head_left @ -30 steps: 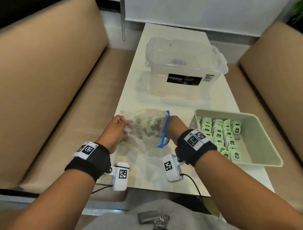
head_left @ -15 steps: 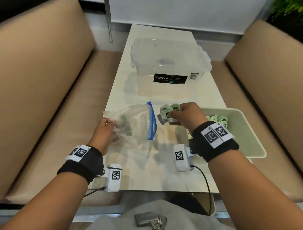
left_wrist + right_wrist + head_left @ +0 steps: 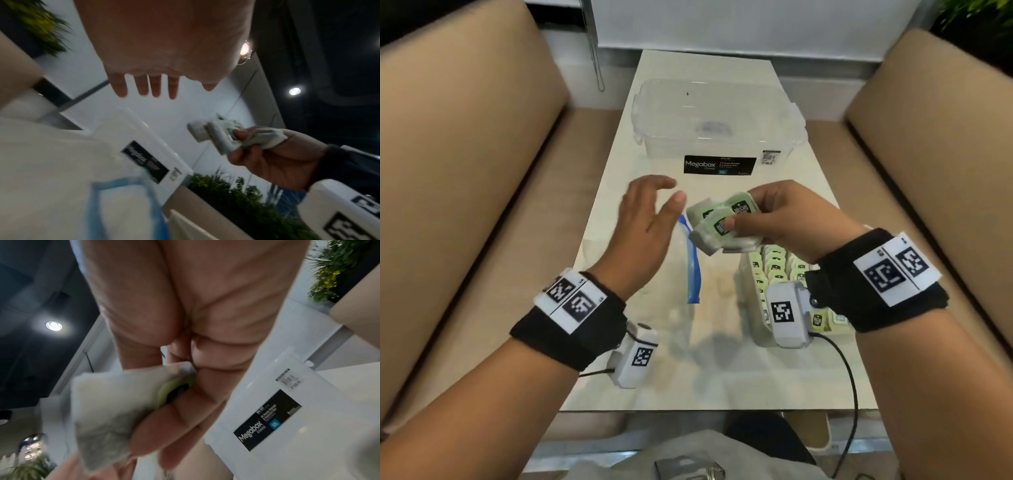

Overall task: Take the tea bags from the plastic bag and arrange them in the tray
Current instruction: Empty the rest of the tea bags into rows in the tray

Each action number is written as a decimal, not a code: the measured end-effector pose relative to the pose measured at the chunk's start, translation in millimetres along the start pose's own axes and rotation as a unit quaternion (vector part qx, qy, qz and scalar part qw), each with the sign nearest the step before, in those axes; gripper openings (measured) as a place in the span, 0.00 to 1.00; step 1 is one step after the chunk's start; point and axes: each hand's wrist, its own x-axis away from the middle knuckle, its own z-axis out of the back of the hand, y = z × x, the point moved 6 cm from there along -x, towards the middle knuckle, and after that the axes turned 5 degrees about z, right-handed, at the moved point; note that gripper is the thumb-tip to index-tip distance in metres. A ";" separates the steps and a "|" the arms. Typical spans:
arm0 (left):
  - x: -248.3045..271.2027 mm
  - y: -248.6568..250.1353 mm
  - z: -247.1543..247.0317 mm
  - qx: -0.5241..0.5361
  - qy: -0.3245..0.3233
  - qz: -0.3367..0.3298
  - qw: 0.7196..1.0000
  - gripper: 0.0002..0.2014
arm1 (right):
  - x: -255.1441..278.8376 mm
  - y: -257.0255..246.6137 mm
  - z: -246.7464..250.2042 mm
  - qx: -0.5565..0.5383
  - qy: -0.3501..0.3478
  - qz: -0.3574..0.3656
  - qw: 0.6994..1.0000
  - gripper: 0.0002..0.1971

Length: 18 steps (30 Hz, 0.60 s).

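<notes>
My right hand [image 3: 774,219] grips a bunch of green-labelled tea bags [image 3: 724,224] in the air above the table, just left of the pale green tray [image 3: 756,329]. Rows of tea bags [image 3: 777,263] stand in the tray, much of it hidden under my right wrist. My left hand [image 3: 650,212] hovers open with spread fingers [image 3: 144,87], empty, close to the held tea bags [image 3: 213,134]. The clear plastic bag with a blue zip strip [image 3: 693,263] lies flat on the table below my left hand. In the right wrist view my fingers [image 3: 174,423] curl round the tea bags [image 3: 115,410].
A clear lidded Megabox storage box [image 3: 717,126] stands at the table's far middle. Tan sofa seats [image 3: 465,171] flank the narrow white table [image 3: 722,377] on both sides. A cable [image 3: 849,373] runs from my right wrist camera over the table's near edge.
My left hand has let go of the plastic bag and risen, open, toward the tea bags. The bag now lies flat. My right hand lifted a bunch of tea bags out of it.
</notes>
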 end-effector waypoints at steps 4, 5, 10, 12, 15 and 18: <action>-2.1 26.3 -44.5 0.096 -0.146 0.017 0.985 0.14 | -5.4 -9.7 6.9 0.041 -0.013 0.027 0.999 0.08; -3.0 27.4 -51.5 0.104 -0.150 0.023 0.983 0.14 | -6.2 -7.1 9.0 0.042 -0.014 0.026 0.999 0.09; -4.7 16.6 -80.5 0.228 -0.171 0.097 0.954 0.05 | -4.5 15.1 23.9 0.033 0.012 -0.005 0.999 0.09; -6.4 12.9 -90.5 0.255 -0.162 0.122 0.945 0.04 | -1.6 22.8 28.9 -0.001 0.008 -0.021 1.000 0.08; -10.9 10.0 -102.3 0.280 -0.142 0.142 0.939 0.03 | 1.3 29.6 38.3 0.026 0.004 -0.028 0.999 0.12; -16.3 6.8 -106.4 0.305 -0.118 0.161 0.931 0.05 | 0.7 37.5 48.7 0.072 0.021 -0.028 0.997 0.19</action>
